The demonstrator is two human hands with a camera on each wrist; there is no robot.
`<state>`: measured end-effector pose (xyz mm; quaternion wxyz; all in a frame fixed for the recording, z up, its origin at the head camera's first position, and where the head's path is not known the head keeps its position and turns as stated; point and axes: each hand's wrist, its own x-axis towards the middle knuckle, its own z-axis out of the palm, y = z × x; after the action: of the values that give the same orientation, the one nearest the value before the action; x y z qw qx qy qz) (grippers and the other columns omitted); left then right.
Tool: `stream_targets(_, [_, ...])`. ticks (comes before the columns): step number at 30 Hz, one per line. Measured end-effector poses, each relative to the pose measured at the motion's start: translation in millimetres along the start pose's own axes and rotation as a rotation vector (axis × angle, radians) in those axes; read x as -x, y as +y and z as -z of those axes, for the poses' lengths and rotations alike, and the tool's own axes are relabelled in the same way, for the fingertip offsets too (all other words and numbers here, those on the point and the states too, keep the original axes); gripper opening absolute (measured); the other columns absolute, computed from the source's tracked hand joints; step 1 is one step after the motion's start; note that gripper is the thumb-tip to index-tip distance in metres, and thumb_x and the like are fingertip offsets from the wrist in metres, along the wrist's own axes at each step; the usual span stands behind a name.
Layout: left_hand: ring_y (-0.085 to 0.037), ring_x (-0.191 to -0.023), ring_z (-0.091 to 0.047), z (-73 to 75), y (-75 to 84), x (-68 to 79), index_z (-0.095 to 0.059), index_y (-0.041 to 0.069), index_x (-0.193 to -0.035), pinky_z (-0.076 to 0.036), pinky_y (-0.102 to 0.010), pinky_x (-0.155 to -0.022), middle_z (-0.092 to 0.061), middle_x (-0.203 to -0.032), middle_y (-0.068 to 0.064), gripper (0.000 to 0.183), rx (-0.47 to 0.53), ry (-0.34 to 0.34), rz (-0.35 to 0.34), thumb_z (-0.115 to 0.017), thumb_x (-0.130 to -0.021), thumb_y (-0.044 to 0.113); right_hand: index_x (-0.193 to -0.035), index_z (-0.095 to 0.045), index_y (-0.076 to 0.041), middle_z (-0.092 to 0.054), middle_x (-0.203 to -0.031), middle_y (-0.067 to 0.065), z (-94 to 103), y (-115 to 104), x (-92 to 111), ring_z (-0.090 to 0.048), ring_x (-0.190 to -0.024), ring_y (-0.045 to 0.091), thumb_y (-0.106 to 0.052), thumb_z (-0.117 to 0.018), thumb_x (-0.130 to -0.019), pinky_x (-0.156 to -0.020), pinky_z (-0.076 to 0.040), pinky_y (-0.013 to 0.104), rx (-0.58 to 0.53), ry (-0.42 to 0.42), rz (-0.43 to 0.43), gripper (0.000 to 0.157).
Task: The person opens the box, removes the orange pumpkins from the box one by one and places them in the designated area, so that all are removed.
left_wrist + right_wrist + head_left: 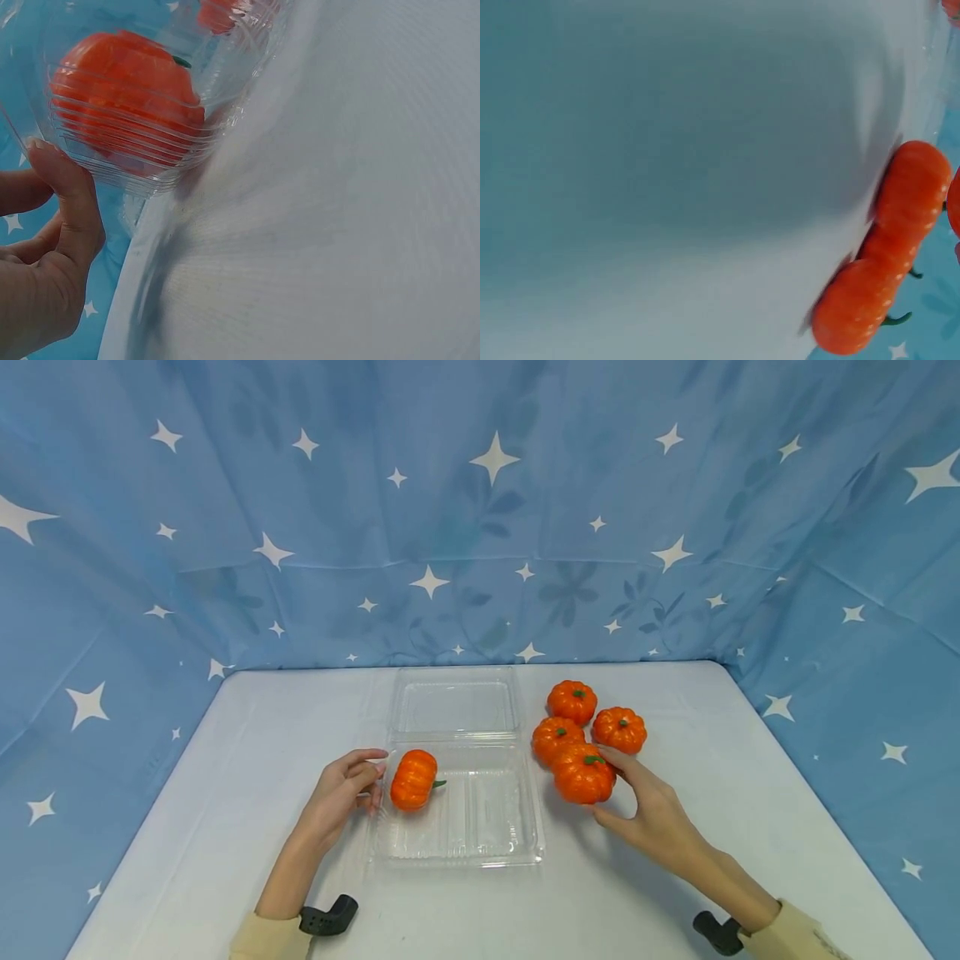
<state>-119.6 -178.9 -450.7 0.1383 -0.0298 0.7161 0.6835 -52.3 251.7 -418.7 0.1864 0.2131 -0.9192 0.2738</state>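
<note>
A clear plastic clamshell container [491, 852] lies with its lid folded back on the table. One small orange pumpkin [413, 780] rests on its side in the container's left part, its green stem pointing right. My left hand [341, 793] is at the container's left edge; in the left wrist view the thumb [64, 180] and a finger pinch its thin rim. To the right of the container, my right hand [656, 814] holds another orange pumpkin [583, 775] between thumb and fingers, apparently raised off the table. In the right wrist view that hand is almost wholly out of frame.
Behind the held pumpkin sit three more pumpkins: a rear one [572, 702], a left one [557, 739] and a right one [621, 730]. The container's lid [454, 706] lies toward the back edge. A blue starred curtain [480, 527] hangs around the white table [277, 718].
</note>
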Motion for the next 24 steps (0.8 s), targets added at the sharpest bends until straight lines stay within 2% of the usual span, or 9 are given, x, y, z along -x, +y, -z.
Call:
stream_targets(3, [-0.016, -0.063, -0.054, 0.3, -0.7, -0.1, -0.052, -0.001, -0.138, -0.050, -0.025, -0.054, -0.060, -0.083, -0.005, 0.036, -0.001, -0.002, -0.002, -0.056, -0.105, 0.013, -0.139, -0.053, 0.003, -0.063, -0.137, 0.017, 0.4, 6.5, 2.6, -0.066, -0.118, 0.035, -0.005, -0.093, -0.069, -0.103, -0.031, 0.001, -0.003, 0.001, -0.021, 0.082])
stream_targets(6, [-0.016, -0.063, -0.054, 0.5, -1.2, 0.0, -0.051, -0.002, -0.138, -0.051, -0.025, -0.054, -0.060, -0.082, -0.004, 0.037, -0.004, -0.009, -0.008, -0.056, -0.105, 0.014, -0.137, -0.054, 0.004, -0.064, -0.134, 0.018, 1.4, 12.9, 5.0, -0.067, -0.116, 0.037, -0.003, -0.092, -0.069, -0.102, -0.040, 0.007, 0.002, 0.011, -0.036, 0.079])
stream_targets(10, [-0.015, -0.063, -0.054, 0.3, -1.7, -0.2, -0.051, -0.002, -0.138, -0.050, -0.025, -0.054, -0.060, -0.082, -0.004, 0.037, -0.001, -0.009, -0.007, -0.056, -0.106, 0.014, -0.135, -0.055, 0.004, -0.065, -0.132, 0.019, 3.3, 20.7, 8.5, -0.067, -0.115, 0.039, -0.001, -0.093, -0.069, -0.096, -0.054, 0.030, 0.001, 0.014, -0.066, 0.077])
stream_targets(13, [-0.015, -0.063, -0.054, 0.1, -1.3, -0.3, -0.052, -0.002, -0.138, -0.050, -0.025, -0.054, -0.060, -0.083, -0.004, 0.037, -0.002, -0.008, -0.006, -0.057, -0.106, 0.015, -0.135, -0.055, 0.006, -0.065, -0.131, 0.021, 3.2, 26.3, 11.3, -0.067, -0.115, 0.040, 0.001, -0.093, -0.068, -0.097, -0.052, 0.027, 0.005, 0.014, -0.088, 0.077])
stream_targets(15, [-0.015, -0.064, -0.054, 0.1, -1.1, -0.4, -0.051, -0.002, -0.139, -0.050, -0.025, -0.054, -0.060, -0.083, -0.004, 0.038, -0.006, -0.007, -0.006, -0.057, -0.106, 0.015, -0.134, -0.056, 0.007, -0.065, -0.130, 0.022, 2.4, 30.0, 12.7, -0.067, -0.114, 0.040, 0.002, -0.094, -0.067, -0.100, -0.047, 0.016, 0.012, 0.017, -0.095, 0.077])
stream_targets(17, [-0.015, -0.064, -0.054, 0.4, -1.0, -0.3, -0.051, -0.002, -0.139, -0.050, -0.025, -0.054, -0.060, -0.083, -0.004, 0.038, -0.009, -0.008, -0.006, -0.057, -0.106, 0.015, -0.132, -0.057, 0.008, -0.065, -0.129, 0.023, 1.5, 33.0, 13.4, -0.068, -0.113, 0.040, 0.002, -0.094, -0.066, -0.100, -0.045, 0.014, 0.027, 0.020, -0.099, 0.076])
stream_targets(20, [-0.016, -0.064, -0.054, 0.2, -1.2, -0.3, -0.051, -0.002, -0.139, -0.050, -0.025, -0.054, -0.060, -0.083, -0.004, 0.037, -0.008, -0.007, -0.004, -0.056, -0.106, 0.015, -0.130, -0.057, 0.009, -0.066, -0.127, 0.024, 1.0, 36.1, 12.2, -0.068, -0.112, 0.041, 0.003, -0.094, -0.066, -0.095, -0.054, 0.033, 0.028, 0.015, -0.105, 0.074])
stream_targets(22, [-0.016, -0.064, -0.054, -0.1, -1.5, -0.4, -0.052, -0.001, -0.138, -0.050, -0.025, -0.054, -0.060, -0.082, -0.004, 0.036, -0.003, -0.005, -0.003, -0.056, -0.106, 0.014, -0.129, -0.057, 0.009, -0.066, -0.126, 0.025, 1.0, 37.6, 11.0, -0.068, -0.111, 0.043, 0.002, -0.094, -0.067, -0.090, -0.055, 0.048, 0.021, 0.003, -0.122, 0.073])
stream_targets(24, [-0.016, -0.063, -0.053, -0.6, -1.5, -0.5, -0.052, -0.001, -0.138, -0.050, -0.025, -0.054, -0.060, -0.081, -0.004, 0.035, 0.002, -0.006, -0.002, -0.056, -0.106, 0.013, -0.128, -0.056, 0.009, -0.065, -0.125, 0.026, 1.1, 38.9, 9.9, -0.068, -0.110, 0.044, 0.001, -0.093, -0.068, -0.088, -0.056, 0.053, 0.014, -0.009, -0.146, 0.071])
